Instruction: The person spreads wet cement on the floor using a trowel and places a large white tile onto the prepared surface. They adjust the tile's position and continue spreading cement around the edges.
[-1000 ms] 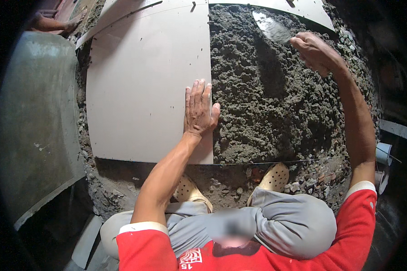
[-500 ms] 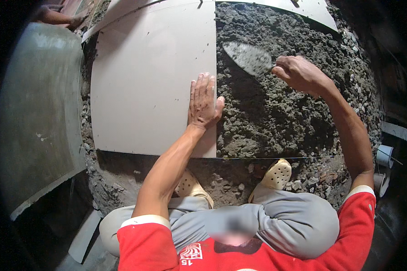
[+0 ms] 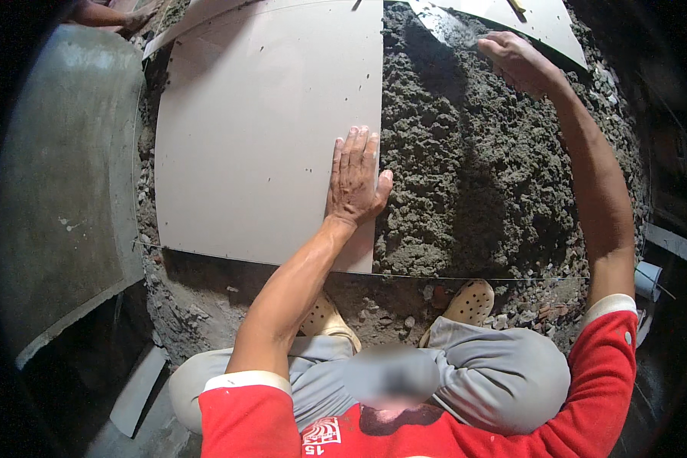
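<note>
My left hand (image 3: 354, 177) lies flat on a large pale tile (image 3: 252, 145), near its right edge, fingers stretched out and the thumb reaching past the edge. To the right of the tile spreads a bed of rough grey mortar (image 3: 466, 175). Over the far end of that bed, my right hand (image 3: 517, 59) is closed round the handle of a trowel (image 3: 446, 29); the handle itself is mostly hidden by the fingers. The trowel's blade, smeared with mortar, points to the far left, and I cannot tell whether it touches the mortar.
More pale tiles (image 3: 538, 29) border the mortar at the far side. A taut string (image 3: 466, 277) crosses in front of my shoes. A smooth grey concrete slab (image 3: 69, 168) stands at left, pipes (image 3: 649, 280) at right. Another person's hand (image 3: 139, 19) shows at the far left.
My right hand has carried the trowel away from me, toward the far edge of the mortar. My left hand stays flat on the tile. The whole view has shifted slightly.
</note>
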The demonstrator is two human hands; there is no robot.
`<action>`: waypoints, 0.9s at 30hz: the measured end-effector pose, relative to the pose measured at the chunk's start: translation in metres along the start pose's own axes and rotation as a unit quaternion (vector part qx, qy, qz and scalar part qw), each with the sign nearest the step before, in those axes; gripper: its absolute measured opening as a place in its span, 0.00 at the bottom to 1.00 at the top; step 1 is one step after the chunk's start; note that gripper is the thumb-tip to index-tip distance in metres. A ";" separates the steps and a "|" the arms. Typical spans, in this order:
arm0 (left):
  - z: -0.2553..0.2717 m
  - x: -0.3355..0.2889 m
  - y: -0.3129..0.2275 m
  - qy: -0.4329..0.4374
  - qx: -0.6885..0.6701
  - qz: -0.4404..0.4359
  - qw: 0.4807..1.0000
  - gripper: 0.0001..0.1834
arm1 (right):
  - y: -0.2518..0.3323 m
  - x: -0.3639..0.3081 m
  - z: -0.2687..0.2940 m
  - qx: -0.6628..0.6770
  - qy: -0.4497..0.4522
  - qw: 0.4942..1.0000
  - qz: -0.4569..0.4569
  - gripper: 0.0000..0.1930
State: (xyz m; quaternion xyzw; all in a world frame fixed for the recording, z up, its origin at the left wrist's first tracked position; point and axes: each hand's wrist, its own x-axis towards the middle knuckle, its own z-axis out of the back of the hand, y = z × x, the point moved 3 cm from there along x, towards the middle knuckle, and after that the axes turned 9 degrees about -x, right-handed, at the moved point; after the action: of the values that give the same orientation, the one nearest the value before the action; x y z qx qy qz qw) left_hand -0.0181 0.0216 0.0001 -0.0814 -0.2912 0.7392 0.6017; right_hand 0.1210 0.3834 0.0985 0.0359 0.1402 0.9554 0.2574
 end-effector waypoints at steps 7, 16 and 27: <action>0.000 0.000 -0.002 -0.006 0.022 -0.005 1.000 0.38 | 0.054 -0.051 0.001 0.125 0.193 0.973 0.005 0.23; -0.004 -0.003 0.003 -0.012 0.009 -0.023 1.000 0.36 | 0.101 -0.145 0.013 0.115 0.319 0.936 -0.093 0.24; 0.001 -0.009 0.013 0.102 -0.003 -0.104 0.989 0.31 | 0.148 -0.271 0.008 0.125 0.419 0.894 -0.098 0.22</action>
State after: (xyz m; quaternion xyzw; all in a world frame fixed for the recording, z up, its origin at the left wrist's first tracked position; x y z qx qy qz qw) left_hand -0.0275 0.0117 -0.0078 -0.1276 -0.2379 0.6597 0.7013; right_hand 0.2848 0.1265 0.1492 -0.3502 0.3564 0.8261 0.2606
